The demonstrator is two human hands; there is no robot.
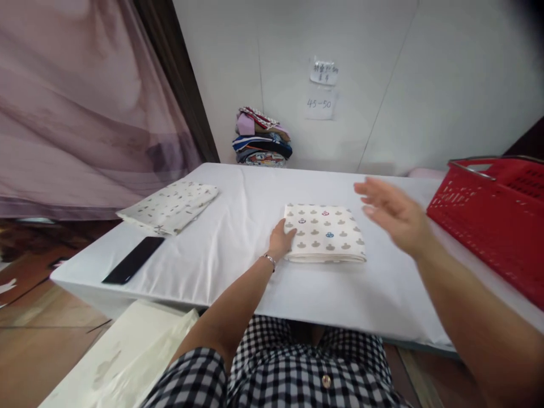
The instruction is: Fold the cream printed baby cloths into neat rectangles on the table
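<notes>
A folded white cloth (321, 233) with grey motifs and a few red and blue ones lies flat on the white-covered table in front of me. My left hand (281, 240) grips its left edge, with the thumb on top and the other fingers partly hidden along the side. To the right of the cloth, my right hand (395, 216) hovers above the table, slightly blurred, fingers stretched out and holding nothing.
Another white patterned cloth (172, 207) lies at the table's left, near a black flat object (134, 260). A red plastic basket (488, 221) stands on the right. Several folded fabrics (262, 139) are stacked by the back wall, below paper signs (321, 105).
</notes>
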